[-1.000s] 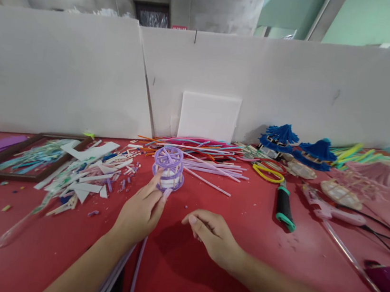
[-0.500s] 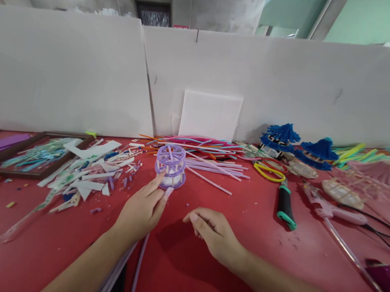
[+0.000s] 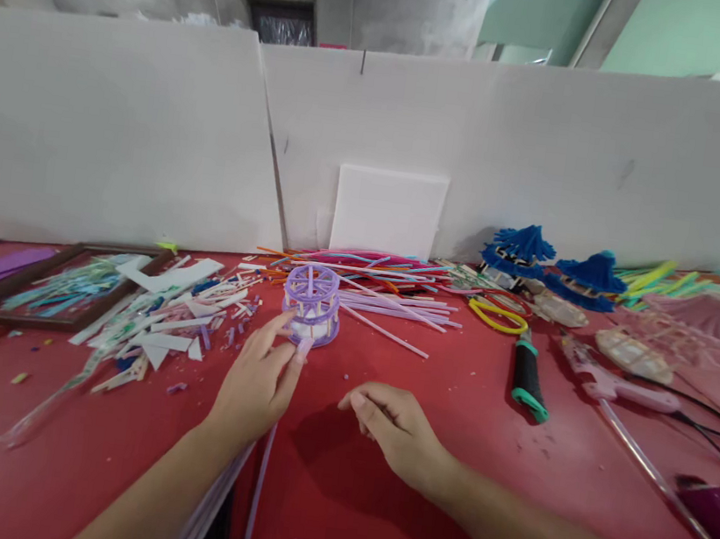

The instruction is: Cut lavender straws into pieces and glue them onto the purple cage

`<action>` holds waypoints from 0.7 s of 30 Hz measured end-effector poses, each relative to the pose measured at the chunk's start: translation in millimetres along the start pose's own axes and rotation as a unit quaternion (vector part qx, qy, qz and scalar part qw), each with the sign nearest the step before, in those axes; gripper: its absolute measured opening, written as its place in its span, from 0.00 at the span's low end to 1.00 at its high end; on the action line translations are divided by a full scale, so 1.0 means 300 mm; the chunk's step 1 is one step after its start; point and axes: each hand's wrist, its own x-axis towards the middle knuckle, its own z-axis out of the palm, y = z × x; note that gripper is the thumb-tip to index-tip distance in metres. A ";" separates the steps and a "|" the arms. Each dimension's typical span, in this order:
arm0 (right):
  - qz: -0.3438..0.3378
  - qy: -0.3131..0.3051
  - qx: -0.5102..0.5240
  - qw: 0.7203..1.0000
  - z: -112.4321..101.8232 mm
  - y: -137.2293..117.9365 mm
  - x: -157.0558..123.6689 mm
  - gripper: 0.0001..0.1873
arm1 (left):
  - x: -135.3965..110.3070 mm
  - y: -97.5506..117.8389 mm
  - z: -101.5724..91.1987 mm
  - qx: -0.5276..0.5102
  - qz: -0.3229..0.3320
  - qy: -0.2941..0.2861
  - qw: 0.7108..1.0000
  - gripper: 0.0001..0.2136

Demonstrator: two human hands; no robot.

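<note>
My left hand [image 3: 255,384] reaches forward on the red table [image 3: 367,518], its fingertips touching the base of a small round purple straw cage [image 3: 311,304]. It is closed on pale purple straws [image 3: 256,486] that run back under my wrist; one straw tip shows between the fingers. My right hand [image 3: 395,433] rests on the table to the right, fingers curled together and pointing left, with nothing visible in them. A gap of bare red cloth lies between the two hands.
Loose coloured straws [image 3: 389,295] lie behind the cage, white and teal offcuts [image 3: 161,314] to its left, a framed tray [image 3: 32,284] further left. On the right are yellow scissors [image 3: 496,316], a green-handled tool [image 3: 527,382], a glue gun [image 3: 616,387], blue tassels [image 3: 553,264]. White boards [image 3: 387,211] wall the back.
My left hand has crept slightly forward and left against the cage, which has shifted a little. My right hand has stayed in place.
</note>
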 end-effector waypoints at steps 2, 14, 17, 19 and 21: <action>-0.001 0.003 0.000 1.000 0.000 0.004 0.002 0.22 | 0.009 -0.001 -0.021 -0.034 -0.012 0.038 0.999 0.13; 0.018 0.044 0.074 0.996 0.005 0.011 0.008 0.20 | -0.002 0.158 -0.042 -0.563 -0.338 -0.140 0.741 0.14; 0.017 0.049 0.127 0.991 0.000 0.017 0.011 0.22 | -0.027 0.225 -0.013 -0.659 -0.397 -0.272 0.578 0.16; 0.011 0.051 0.142 0.989 -0.005 0.018 0.015 0.18 | -0.042 0.244 0.002 -0.672 -0.413 -0.299 0.537 0.16; 0.023 0.058 0.173 0.983 -0.008 0.017 0.021 0.14 | -0.052 0.246 0.011 -0.678 -0.421 -0.301 0.522 0.14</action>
